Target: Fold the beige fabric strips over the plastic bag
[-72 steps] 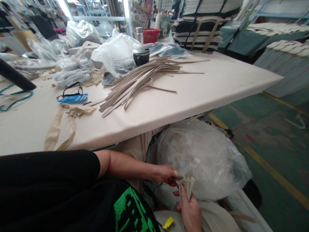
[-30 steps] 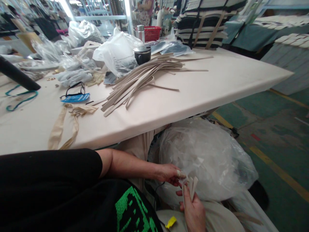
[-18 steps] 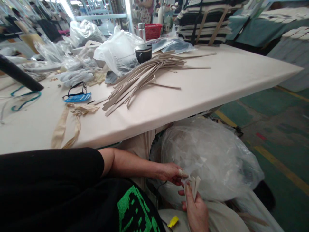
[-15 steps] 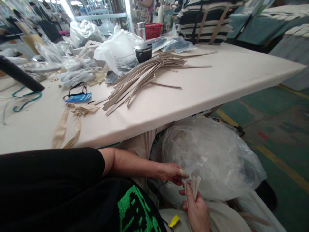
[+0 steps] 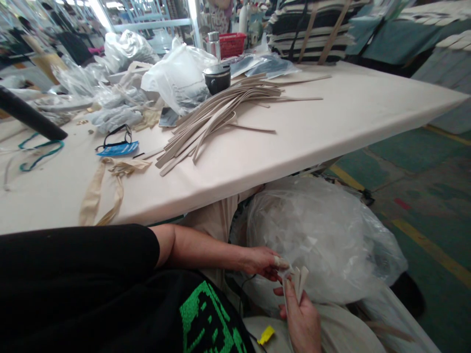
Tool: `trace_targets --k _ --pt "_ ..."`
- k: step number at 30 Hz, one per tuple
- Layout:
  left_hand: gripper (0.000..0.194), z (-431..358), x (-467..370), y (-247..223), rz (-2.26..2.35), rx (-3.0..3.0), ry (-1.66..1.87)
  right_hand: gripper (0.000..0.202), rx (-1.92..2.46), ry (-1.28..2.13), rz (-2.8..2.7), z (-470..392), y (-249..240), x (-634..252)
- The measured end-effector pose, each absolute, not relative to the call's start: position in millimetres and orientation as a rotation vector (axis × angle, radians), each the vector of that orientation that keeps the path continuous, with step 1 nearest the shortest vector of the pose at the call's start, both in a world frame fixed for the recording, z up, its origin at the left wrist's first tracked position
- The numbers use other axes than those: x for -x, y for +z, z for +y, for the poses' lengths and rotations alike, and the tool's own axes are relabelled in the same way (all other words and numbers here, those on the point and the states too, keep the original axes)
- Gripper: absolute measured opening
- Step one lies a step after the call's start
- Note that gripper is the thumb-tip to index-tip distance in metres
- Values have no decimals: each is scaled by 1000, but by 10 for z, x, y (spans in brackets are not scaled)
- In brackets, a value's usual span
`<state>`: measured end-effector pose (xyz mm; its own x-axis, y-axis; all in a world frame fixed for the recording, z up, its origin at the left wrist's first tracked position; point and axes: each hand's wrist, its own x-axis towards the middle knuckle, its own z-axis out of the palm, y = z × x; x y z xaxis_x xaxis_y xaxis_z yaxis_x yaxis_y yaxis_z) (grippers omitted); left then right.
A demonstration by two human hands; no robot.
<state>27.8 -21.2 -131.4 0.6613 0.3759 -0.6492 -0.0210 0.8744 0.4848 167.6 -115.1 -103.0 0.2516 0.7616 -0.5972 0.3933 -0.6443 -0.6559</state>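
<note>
Low on the right, my right hand (image 5: 302, 316) is closed around several beige strips (image 5: 300, 283), whose ends stick up past the thumb. My left hand (image 5: 263, 262) reaches in from the left, its fingertips pinched at the tip of one strip beside my right hand. A pale wrap covers one of its fingers. Anything small between those fingertips is too blurred to make out. Both hands are below the table edge, in front of a big clear plastic bag (image 5: 312, 235) with whitish contents.
On the table (image 5: 331, 115) lie a pile of beige strips (image 5: 221, 110), glasses (image 5: 117, 137) on a blue packet, a cloth band (image 5: 93, 193), a dark lidded cup (image 5: 218, 79) and plastic bags (image 5: 176, 73). A yellow tag (image 5: 266, 335) rests near my lap.
The strips and my right hand have shifted very slightly to the right. My left hand has hardly moved.
</note>
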Motion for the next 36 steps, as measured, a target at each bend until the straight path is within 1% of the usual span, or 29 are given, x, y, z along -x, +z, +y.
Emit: trace_targets --k 3,14,20,36 --pt "45 -209 -282 -1314 826 -465 239 68 2176 1355 -1049 -1140 -1044 -1672" --pt "42 -200 -290 -1271 843 -466 231 66 2185 1383 -1065 -1124 -1049 -1685" --pt "45 -202 -293 -1294 831 -470 235 60 2173 1388 -1061 -1132 -1076 -1685" --pt "44 -206 -297 -1330 828 -469 235 66 2187 1366 -1055 -1120 -1024 -1673"
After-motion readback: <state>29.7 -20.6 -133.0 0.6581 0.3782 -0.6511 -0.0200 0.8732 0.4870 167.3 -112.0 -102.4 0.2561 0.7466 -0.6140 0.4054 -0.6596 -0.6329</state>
